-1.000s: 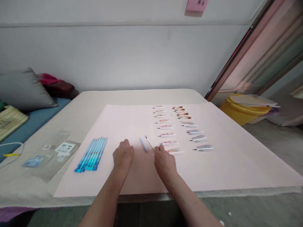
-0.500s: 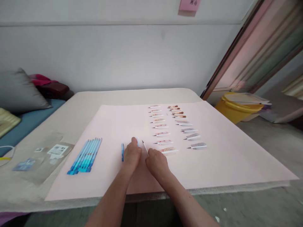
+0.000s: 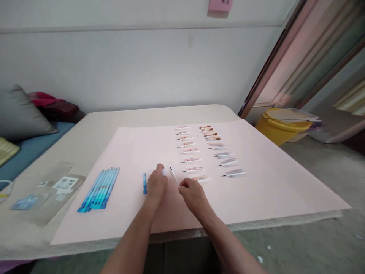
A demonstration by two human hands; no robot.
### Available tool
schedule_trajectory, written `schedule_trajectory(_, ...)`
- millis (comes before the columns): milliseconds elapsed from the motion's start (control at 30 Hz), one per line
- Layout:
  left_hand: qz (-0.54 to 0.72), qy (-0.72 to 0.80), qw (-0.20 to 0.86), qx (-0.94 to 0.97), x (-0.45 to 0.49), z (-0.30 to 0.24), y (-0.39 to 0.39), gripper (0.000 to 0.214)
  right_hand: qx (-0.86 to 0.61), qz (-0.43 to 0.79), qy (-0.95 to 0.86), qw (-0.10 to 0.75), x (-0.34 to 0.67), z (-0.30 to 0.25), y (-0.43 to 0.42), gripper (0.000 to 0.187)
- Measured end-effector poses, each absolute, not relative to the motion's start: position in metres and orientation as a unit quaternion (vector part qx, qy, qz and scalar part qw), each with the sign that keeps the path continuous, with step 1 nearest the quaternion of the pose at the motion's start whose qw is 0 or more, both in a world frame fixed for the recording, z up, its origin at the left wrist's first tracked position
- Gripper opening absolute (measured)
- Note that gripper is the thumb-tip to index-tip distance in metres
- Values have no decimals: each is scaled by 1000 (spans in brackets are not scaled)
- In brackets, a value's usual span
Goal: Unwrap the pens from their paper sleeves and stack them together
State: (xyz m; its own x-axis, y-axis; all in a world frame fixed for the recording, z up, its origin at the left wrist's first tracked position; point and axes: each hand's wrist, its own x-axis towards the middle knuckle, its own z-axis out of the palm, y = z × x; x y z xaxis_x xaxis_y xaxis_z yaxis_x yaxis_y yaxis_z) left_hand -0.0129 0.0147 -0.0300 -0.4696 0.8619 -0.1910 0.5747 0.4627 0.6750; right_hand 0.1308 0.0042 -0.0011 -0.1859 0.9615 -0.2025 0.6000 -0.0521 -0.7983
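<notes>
My right hand (image 3: 194, 192) pinches the lower end of a white pen refill (image 3: 175, 177), whose dark tip points up and away to the left. My left hand (image 3: 156, 184) rests low over the pink sheet (image 3: 137, 152), fingers curled. A sliver of something pale blue shows at its fingertips; the rest is hidden beneath the hand. Just left of that hand lies a short dark blue pen part (image 3: 145, 183). Farther left is a bundle of blue pens (image 3: 99, 188), side by side. Right of centre, refills paired with patterned pieces (image 3: 192, 160) form a column.
A second column holds brown-topped pieces (image 3: 210, 134) and refills with grey pieces (image 3: 228, 161). Clear plastic packaging (image 3: 49, 194) with labels lies at the left. A grey cushion (image 3: 24, 114) sits beyond it. A yellow bucket (image 3: 278, 129) stands on the floor at the right.
My right hand has shifted slightly right with the refill, and more of the white refill shows. The left hand stays nearly in place. The whole view has moved a little.
</notes>
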Motion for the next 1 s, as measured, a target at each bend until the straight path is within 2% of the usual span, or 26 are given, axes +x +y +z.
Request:
schedule_trajectory(67,444,743,401,300,-20,-26,16,42,-591,425,-645,232,133,3,-2,10)
schedule_trajectory(133,554,642,499,179,-26,-21,16,40,-579,441,-642,241,134,6,-8,9)
schedule_trajectory(367,609,513,602,61,-34,-10,17,4,-523,501,-635,269,133,10,-21,7)
schedule_trajectory(533,623,468,627,20,-35,-9,18,7,-514,513,-632,270,132,13,-24,7)
schedule_trajectory(700,631,462,623,22,-34,-7,15,22,-513,516,-631,269,133,15,-22,7)
schedule_trajectory(1000,628,519,551,178,-26,-7,10,48,-512,570,-576,285,134,3,-19,9)
